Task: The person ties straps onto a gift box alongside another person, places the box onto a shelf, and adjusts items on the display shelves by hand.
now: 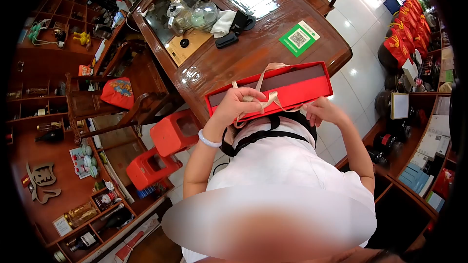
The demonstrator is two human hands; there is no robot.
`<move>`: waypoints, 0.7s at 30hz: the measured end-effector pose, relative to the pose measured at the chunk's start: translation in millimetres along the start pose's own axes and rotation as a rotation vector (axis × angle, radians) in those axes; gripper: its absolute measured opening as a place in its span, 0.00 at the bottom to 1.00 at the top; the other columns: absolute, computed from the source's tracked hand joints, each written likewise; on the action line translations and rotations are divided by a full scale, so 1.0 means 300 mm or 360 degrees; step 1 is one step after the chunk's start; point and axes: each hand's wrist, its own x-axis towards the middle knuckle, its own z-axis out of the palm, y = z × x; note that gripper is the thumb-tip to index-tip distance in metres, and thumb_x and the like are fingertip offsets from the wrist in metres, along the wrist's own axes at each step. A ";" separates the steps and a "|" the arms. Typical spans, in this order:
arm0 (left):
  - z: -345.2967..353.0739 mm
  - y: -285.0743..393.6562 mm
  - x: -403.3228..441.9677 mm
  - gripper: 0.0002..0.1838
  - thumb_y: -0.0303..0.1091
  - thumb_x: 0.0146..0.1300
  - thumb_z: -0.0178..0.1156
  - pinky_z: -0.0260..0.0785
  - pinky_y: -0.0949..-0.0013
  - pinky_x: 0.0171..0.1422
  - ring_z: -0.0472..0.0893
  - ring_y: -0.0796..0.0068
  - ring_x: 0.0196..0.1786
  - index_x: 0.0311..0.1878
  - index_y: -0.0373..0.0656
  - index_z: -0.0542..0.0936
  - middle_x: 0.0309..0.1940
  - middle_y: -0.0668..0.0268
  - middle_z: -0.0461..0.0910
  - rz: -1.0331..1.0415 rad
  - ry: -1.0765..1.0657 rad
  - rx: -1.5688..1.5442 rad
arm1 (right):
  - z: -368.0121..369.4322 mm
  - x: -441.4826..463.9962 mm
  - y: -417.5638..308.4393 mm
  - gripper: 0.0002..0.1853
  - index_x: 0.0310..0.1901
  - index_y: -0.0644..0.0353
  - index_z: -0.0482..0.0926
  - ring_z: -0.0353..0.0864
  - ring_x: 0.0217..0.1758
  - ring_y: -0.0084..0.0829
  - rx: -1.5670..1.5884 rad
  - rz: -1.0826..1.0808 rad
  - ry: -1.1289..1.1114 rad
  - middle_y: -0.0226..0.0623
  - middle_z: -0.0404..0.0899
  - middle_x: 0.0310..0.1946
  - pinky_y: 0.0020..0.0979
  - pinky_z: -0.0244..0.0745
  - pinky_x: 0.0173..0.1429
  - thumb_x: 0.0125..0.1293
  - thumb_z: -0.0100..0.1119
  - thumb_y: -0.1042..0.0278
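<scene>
Through the head camera I see the long red box (304, 90) at the near edge of the wooden table (331, 44), just in front of the white shirt (273, 158). How much of it the table carries, I cannot tell. The work in hand, as I judge it, is the arranging of the pale ribbon (273, 97) by fingers.

My left hand (233, 108) is over the box's left part, with the fingers bent and nearly closed, and it pinches the ribbon. My right hand (324, 111) is at the near side, toward the right end; its fingers are curled with only little opening, but whether they hold the ribbon, I cannot tell.

To handle this ribbon calls, in my judgement, for a light pinch and for care that its loops do not twist.

The box's long axis goes across the body, from left to right, and slants a little: the right end points farther away, the left end lies nearer.
</scene>
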 end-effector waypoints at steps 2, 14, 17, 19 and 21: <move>0.016 -0.032 0.013 0.12 0.22 0.49 0.61 0.66 0.83 0.25 0.77 0.81 0.25 0.40 0.33 0.77 0.26 0.59 0.80 -0.0002 -0.0017 0.0043 | 0.040 0.001 0.060 0.23 0.29 0.70 0.76 0.77 0.19 0.26 0.0183 0.0123 -0.0011 0.38 0.78 0.21 0.23 0.74 0.25 0.65 0.47 0.52; 0.024 -0.063 -0.012 0.09 0.22 0.50 0.59 0.67 0.80 0.28 0.75 0.83 0.22 0.37 0.33 0.78 0.23 0.66 0.77 -0.0303 -0.0337 -0.0046 | 0.200 0.088 0.131 0.12 0.43 0.69 0.70 0.78 0.40 0.32 0.1652 -0.0147 0.0357 0.43 0.76 0.40 0.31 0.74 0.47 0.59 0.46 0.72; 0.009 -0.097 -0.015 0.09 0.21 0.49 0.60 0.68 0.81 0.30 0.76 0.82 0.25 0.36 0.32 0.78 0.25 0.63 0.78 -0.0456 -0.0310 0.0223 | 0.216 0.090 0.138 0.12 0.43 0.68 0.70 0.78 0.40 0.32 0.1849 -0.0220 0.0407 0.43 0.76 0.39 0.32 0.74 0.48 0.58 0.46 0.75; 0.008 -0.128 -0.016 0.09 0.22 0.51 0.58 0.67 0.81 0.34 0.76 0.83 0.29 0.36 0.33 0.79 0.27 0.66 0.79 -0.0252 -0.0280 0.0330 | 0.222 0.094 0.155 0.12 0.43 0.68 0.70 0.78 0.38 0.32 0.1921 -0.0265 0.0446 0.42 0.76 0.37 0.33 0.74 0.49 0.57 0.46 0.76; 0.000 -0.137 -0.018 0.08 0.23 0.51 0.58 0.67 0.81 0.36 0.76 0.83 0.31 0.37 0.32 0.79 0.28 0.66 0.79 -0.0281 -0.0276 0.0366 | 0.221 0.104 0.186 0.12 0.43 0.69 0.69 0.75 0.28 0.26 0.1947 -0.0310 0.0480 0.37 0.74 0.31 0.29 0.74 0.41 0.57 0.47 0.76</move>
